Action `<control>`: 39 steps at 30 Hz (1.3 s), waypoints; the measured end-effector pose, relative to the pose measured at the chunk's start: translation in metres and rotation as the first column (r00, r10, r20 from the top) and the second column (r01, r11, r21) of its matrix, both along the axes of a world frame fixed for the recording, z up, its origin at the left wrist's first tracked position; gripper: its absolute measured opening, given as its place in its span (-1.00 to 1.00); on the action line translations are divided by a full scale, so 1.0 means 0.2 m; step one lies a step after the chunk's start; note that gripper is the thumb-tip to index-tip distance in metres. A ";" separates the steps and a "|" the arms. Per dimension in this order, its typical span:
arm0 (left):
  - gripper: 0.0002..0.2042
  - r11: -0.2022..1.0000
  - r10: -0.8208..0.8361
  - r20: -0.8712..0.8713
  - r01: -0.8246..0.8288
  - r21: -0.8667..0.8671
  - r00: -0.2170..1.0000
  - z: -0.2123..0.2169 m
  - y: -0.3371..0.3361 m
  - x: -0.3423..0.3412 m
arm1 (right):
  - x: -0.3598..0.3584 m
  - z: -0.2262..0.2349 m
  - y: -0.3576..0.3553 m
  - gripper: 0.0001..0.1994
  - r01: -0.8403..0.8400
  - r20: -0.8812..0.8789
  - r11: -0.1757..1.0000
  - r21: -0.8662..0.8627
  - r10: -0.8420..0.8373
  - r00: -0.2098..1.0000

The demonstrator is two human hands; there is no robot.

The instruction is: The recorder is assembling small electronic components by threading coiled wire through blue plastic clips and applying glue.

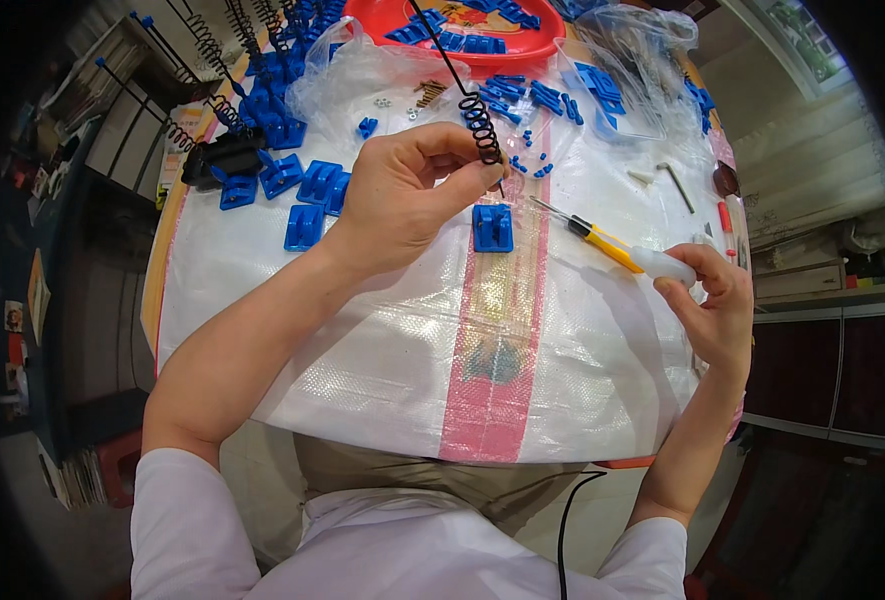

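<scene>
My left hand (402, 190) pinches a black coiled spring (479, 125) whose long straight rod rises up and away from me. Just below the fingers a blue plastic base (493, 229) lies on the white woven sheet. My right hand (710, 298) grips the pale handle of a screwdriver (602, 243) with a yellow and black section; its thin tip points left, toward the blue base but apart from it. Several more blue bases (304, 227) lie left of my left wrist. Whether the spring's lower end touches the base is hard to see.
A red tray (522, 52) with blue parts stands at the back. Nearer are brass screws (429, 93), small blue pieces (519, 165) and blue clips (503, 87). Assembled bases with springs (270, 120) crowd the far left. A hex key (676, 189) lies right; clear plastic bags (347, 85) are behind.
</scene>
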State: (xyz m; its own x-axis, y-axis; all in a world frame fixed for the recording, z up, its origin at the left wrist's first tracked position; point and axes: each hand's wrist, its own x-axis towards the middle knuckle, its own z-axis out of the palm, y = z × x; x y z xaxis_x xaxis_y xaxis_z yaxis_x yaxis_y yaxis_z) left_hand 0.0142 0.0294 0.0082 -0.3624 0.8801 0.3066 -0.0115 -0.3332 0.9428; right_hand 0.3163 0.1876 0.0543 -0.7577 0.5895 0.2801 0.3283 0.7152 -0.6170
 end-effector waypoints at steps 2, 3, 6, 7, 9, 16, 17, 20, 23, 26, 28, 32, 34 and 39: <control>-0.86 1.000 -0.001 -0.002 0.001 -0.005 1.000 0.00 0.00 0.00 | 0.00 0.00 0.00 -0.72 -0.001 -0.001 1.000 0.006 0.001 1.000; -0.86 1.000 -0.003 -0.004 0.003 -0.011 1.000 0.01 0.00 0.00 | 0.00 -0.01 0.00 -0.73 0.000 -0.001 1.000 0.009 0.000 1.000; -0.86 1.000 -0.005 0.001 0.005 -0.005 1.000 0.01 0.00 0.00 | 0.00 0.00 0.00 -0.73 0.002 -0.003 1.000 0.010 -0.002 1.000; -0.87 1.000 -0.005 0.005 0.005 0.001 1.000 0.01 0.00 0.00 | 0.00 0.00 0.00 -0.73 0.002 -0.004 1.000 0.008 -0.002 1.000; -0.87 1.000 -0.006 0.004 0.006 -0.002 1.000 0.01 0.00 0.00 | 0.00 0.00 0.00 -0.73 0.002 -0.003 1.000 0.008 -0.002 1.000; -0.87 1.000 0.007 -0.020 -0.008 -0.016 1.000 0.01 0.00 0.00 | 0.00 0.00 0.00 -0.73 -0.004 -0.012 1.000 0.003 0.004 1.000; -0.87 1.000 0.005 -0.016 -0.005 -0.016 1.000 0.01 0.00 0.00 | 0.00 0.00 0.00 -0.73 0.000 -0.010 1.000 0.003 0.000 1.000; -0.87 1.000 -0.001 -0.007 0.001 -0.014 1.000 0.01 0.00 0.00 | 0.00 0.00 -0.01 -0.74 0.007 -0.005 1.000 0.003 -0.007 1.000; -0.87 1.000 -0.002 -0.003 0.001 -0.011 1.000 0.01 0.00 0.00 | 0.00 0.00 -0.01 -0.73 0.006 -0.002 1.000 0.004 -0.006 1.000; -0.87 1.000 0.002 -0.001 -0.002 -0.013 1.000 0.01 0.00 0.00 | 0.00 0.00 0.00 -0.73 0.003 0.000 1.000 0.004 -0.003 1.000; -0.87 1.000 0.007 -0.010 -0.007 -0.017 1.000 0.01 0.00 0.00 | 0.00 0.00 0.00 -0.73 0.004 0.008 1.000 0.005 -0.004 1.000; -0.87 1.000 0.005 -0.021 -0.005 -0.011 1.000 0.01 0.00 0.00 | 0.00 0.01 0.00 -0.73 0.004 0.011 1.000 0.006 -0.004 1.000; -0.87 1.000 0.000 -0.017 0.000 0.002 1.000 0.00 0.00 0.00 | 0.00 0.01 -0.01 -0.73 0.002 -0.003 1.000 -0.001 -0.002 1.000; -0.87 1.000 0.003 -0.002 -0.003 -0.014 1.000 0.01 0.00 0.00 | 0.00 0.01 -0.01 -0.73 0.002 -0.003 1.000 -0.007 -0.002 1.000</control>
State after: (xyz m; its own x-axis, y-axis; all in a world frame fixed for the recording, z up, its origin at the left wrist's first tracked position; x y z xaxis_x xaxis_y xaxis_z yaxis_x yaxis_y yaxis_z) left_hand 0.0151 0.0295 0.0106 -0.3642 0.8833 0.2953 -0.0088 -0.3203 0.9473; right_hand 0.3158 0.1860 0.0557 -0.7555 0.5933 0.2780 0.3283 0.7100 -0.6230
